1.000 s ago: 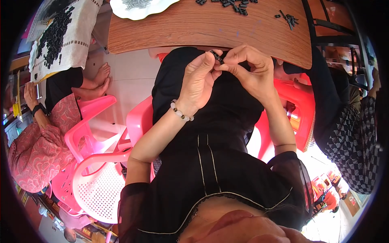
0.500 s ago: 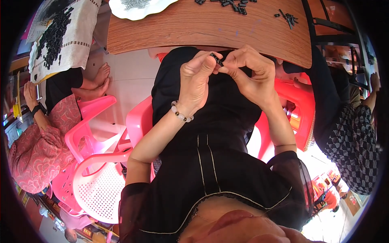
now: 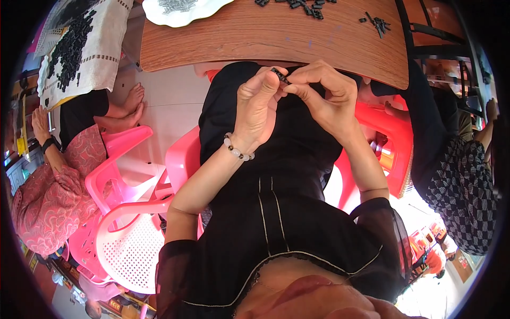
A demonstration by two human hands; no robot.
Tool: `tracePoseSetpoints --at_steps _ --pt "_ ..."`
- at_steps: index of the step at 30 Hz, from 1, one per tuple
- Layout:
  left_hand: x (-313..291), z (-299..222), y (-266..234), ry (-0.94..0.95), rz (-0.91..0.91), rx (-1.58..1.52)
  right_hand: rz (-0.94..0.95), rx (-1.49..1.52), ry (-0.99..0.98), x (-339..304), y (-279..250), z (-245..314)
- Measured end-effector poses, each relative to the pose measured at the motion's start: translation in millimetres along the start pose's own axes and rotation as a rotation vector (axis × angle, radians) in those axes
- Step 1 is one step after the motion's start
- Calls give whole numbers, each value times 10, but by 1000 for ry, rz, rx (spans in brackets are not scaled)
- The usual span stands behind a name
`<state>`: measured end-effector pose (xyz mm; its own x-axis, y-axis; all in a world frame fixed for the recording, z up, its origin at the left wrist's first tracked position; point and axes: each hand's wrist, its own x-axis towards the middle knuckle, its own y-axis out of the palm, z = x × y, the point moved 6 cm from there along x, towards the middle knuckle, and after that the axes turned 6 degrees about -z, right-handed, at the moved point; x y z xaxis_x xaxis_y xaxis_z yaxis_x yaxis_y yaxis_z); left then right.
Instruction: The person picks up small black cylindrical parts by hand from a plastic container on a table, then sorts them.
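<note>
My left hand [image 3: 258,98] pinches a small black plastic part [image 3: 279,76] with a row of slots, between thumb and fingers. At its right end my right hand [image 3: 328,93] closes thumb and forefinger; whether these fingertips hold a separate tiny piece is too small to make out. Both hands are above my lap, just off the near edge of the brown wooden table [image 3: 239,48]. Several black parts like the held one lie in a loose pile [image 3: 307,6] at the table's far side, and thin black pieces [image 3: 378,24] are scattered to its right.
A white scalloped dish [image 3: 186,16] with small grey bits stands at the table's far left. Further left, a cloth-covered table [image 3: 103,53] bears a heap of black parts [image 3: 69,50]. People sit at both sides. Pink plastic chairs [image 3: 130,250] stand at left, a red one [image 3: 390,127] at right.
Both hands have shifted very slightly to the left, and the black part has tilted a little between the fingers. The piles on the tables look the same.
</note>
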<state>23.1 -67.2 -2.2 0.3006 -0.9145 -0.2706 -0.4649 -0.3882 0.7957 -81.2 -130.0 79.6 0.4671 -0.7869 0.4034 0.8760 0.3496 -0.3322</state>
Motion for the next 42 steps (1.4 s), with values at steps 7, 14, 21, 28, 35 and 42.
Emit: tracePoseSetpoints --at_steps 7,14,21,28,35,42 --pt "-14 85 -25 -104 -12 -84 30 32 -42 -21 -4 6" --pt "-19 83 -20 -125 23 -79 77 18 -55 -18 5 33" --pt "5 179 -69 -281 -57 -256 105 85 -24 2 -4 -12" --pt "2 143 -31 -228 -15 -174 90 1 -74 13 -23 38" --pt "1 127 -27 -187 -12 -134 97 -18 -79 0 -19 39" --pt "1 77 -14 -79 -38 -46 89 -30 -78 -6 -22 50"
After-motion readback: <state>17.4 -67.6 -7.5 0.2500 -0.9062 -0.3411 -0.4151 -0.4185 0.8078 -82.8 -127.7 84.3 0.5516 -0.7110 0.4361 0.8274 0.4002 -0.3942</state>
